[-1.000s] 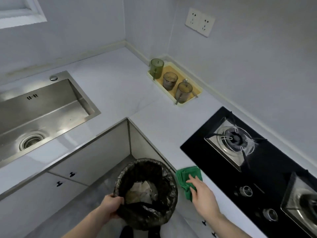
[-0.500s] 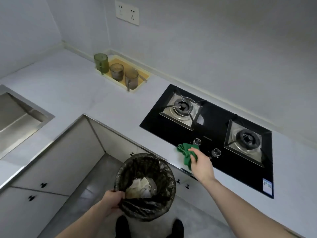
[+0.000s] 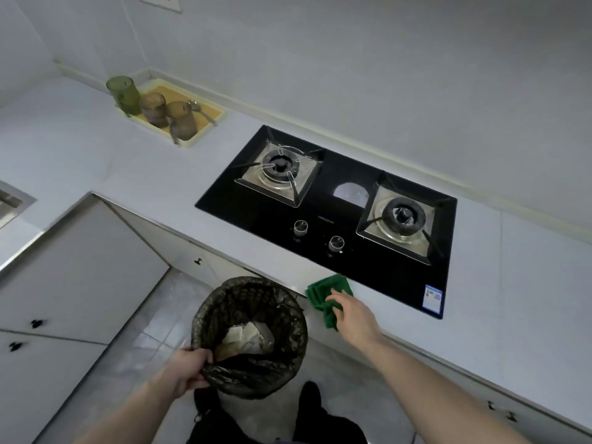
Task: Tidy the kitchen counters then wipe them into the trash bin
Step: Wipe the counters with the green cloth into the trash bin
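A round trash bin lined with a black bag hangs just below the counter's front edge, with crumpled paper inside. My left hand grips its near rim. A folded green cloth lies at the white counter's front edge, partly hanging over it, right of the bin. My right hand presses on the cloth with fingers spread over it.
A black two-burner gas hob with two knobs sits behind the cloth. A yellow tray with three cups and spoons stands at the back left corner. A sink edge shows far left. Cabinet doors run under the counter.
The view has swung right along the counter. My right hand has slid the green cloth rightward along the front edge, and the left hand has carried the bin along beneath it.
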Demonstrator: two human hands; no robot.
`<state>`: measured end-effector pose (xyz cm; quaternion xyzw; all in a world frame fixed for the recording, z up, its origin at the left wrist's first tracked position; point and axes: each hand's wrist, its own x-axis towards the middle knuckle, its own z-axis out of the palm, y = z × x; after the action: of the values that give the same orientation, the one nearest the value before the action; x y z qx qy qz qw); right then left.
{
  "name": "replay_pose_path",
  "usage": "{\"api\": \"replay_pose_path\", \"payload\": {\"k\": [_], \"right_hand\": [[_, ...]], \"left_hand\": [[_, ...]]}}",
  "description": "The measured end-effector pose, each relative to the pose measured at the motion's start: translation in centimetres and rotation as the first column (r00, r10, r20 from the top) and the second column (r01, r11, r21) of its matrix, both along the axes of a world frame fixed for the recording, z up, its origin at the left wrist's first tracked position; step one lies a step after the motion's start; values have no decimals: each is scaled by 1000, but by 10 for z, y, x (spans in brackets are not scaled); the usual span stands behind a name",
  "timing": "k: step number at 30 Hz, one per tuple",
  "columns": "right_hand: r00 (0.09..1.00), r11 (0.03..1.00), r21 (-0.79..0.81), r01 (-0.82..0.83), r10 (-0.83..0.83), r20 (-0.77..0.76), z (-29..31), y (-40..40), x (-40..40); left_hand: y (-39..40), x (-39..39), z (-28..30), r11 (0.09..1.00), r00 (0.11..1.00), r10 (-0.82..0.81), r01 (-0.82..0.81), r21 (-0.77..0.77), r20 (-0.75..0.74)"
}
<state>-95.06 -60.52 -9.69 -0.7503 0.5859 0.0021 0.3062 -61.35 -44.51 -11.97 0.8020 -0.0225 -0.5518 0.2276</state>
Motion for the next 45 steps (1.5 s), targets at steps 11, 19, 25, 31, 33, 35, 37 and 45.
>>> {"api": "replay_pose_path", "payload": {"k": [11,19,25,31,33,35,37,45], "right_hand": [[890,887,-194,418,-358,281,66,-83,-64],[977,972,-123,202,-209,-40,18,-139,-15],[990,981,-178,74,-94,-106,-2,-87,-9],[991,991,-42,-123,121,-52,1,25,29],[984,985,46,-168,170,-52,6,43,32],[973,966,152,-211,221,-58,15,53,24],[979,967,163,-197,202,-9,21,69,8],[942,958,-34,286,-275,194,59,83,-112]], "left_hand": [[18,-91,-4,998,995,57,-57,1,-86],[10,-94,-15,1000,998,29,-29,3,-47],[5,-84,-12,1000,999,-16,16,0,-37],[5,-89,5,997,997,-73,72,-10,-39],[2,-91,10,994,993,-111,110,-15,-38],[3,-95,14,988,987,-154,154,-16,-34],[2,-100,18,979,979,-203,203,-20,-34],[-4,-144,23,939,936,-343,342,-33,-73]]}}
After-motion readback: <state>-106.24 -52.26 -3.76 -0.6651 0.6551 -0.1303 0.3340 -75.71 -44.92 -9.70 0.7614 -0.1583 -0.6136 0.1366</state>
